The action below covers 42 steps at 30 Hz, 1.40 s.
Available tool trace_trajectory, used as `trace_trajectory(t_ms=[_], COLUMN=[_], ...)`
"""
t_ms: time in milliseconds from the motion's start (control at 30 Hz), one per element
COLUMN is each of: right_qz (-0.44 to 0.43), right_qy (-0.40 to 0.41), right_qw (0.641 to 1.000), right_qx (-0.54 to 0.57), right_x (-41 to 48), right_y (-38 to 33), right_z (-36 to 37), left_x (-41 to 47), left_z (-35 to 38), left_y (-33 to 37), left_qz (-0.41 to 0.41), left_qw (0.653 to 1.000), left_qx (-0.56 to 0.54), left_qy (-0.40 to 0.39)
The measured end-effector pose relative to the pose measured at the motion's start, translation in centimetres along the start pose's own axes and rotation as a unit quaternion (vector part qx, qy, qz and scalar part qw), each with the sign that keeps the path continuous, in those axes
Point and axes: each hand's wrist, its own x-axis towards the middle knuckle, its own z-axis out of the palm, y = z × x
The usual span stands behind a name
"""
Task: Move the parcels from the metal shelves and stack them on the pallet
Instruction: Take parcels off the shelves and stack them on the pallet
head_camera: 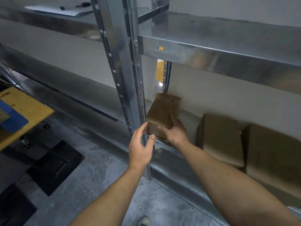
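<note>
Parcel [161,111] of plain brown cardboard, box-shaped, was gripped at its near right corner by the right hand [175,134]; the left hand [140,149] was spread open beside its left edge.

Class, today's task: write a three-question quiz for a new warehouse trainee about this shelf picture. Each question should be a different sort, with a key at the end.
1. True or false: the right hand grips the small box.
2. On which side of it do the bigger boxes stand? A left; B right; C on top.
3. Fill in: the left hand, beside the metal post, is ___ (open or shut).
Key: 1 true; 2 B; 3 open.
</note>
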Motion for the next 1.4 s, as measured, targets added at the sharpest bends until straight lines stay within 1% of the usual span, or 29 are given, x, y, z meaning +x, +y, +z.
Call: trace_trajectory(t_ms=[133, 200, 300, 400, 500, 633, 833, 1067, 1167, 1300, 1400], right_qz=[-0.018, -0.04, -0.076, -0.088, -0.082, -0.078, -0.094, -0.068, -0.061, -0.067, -0.068], right_qy=[0.007, 0.006, -0.003, -0.01, -0.012, 0.005, 0.044, 0.073, 0.081, 0.079, 0.079], right_qw=[1.0, 0.999, 0.997, 0.996, 0.997, 0.996, 0.993, 0.993, 0.993, 0.993, 0.993], right_qx=[0.003, -0.007, -0.031, -0.032, -0.006, 0.039, 0.048, 0.066, 0.065, 0.054, 0.058], right_x=[-0.7, -1.0, -1.2, -1.0, -1.0, -1.4, -2.3, -3.2, -3.4, -3.4, -3.5], right_y=[1.2, 1.7, 2.1, 1.9, 1.8, 1.9, 2.3, 2.5, 2.8, 3.0, 3.2], right_z=[-1.6, -2.0, -2.0, -1.5, -0.8, -0.2, -0.3, -0.9, -1.5, -2.0, -2.0], left_x=[-0.6, -0.7, -0.8, -1.3, -1.9, -2.4, -2.5, -2.9, -2.6, -1.7, -0.7], left_z=[0.4, 0.6, 0.9, 0.8, 0.5, 0.2, 0.6, 1.4, 1.4, 2.0, 2.6], left_y=[0.1, 0.3, 0.7, 0.7, 0.4, 0.0, -0.1, 0.6, 0.7, 1.2, 2.3], left_qz=[-0.006, -0.006, -0.012, -0.009, -0.014, -0.026, -0.023, -0.021, -0.029, -0.054, -0.07], left_qw=[1.0, 1.0, 1.0, 1.0, 1.0, 1.0, 1.0, 1.0, 0.999, 0.996, 0.995], left_qx=[-0.007, -0.011, -0.022, -0.025, -0.017, -0.01, -0.014, -0.023, -0.011, -0.011, -0.02], left_qy=[0.001, 0.002, 0.001, 0.006, 0.008, 0.011, 0.012, -0.003, -0.019, -0.067, -0.073])
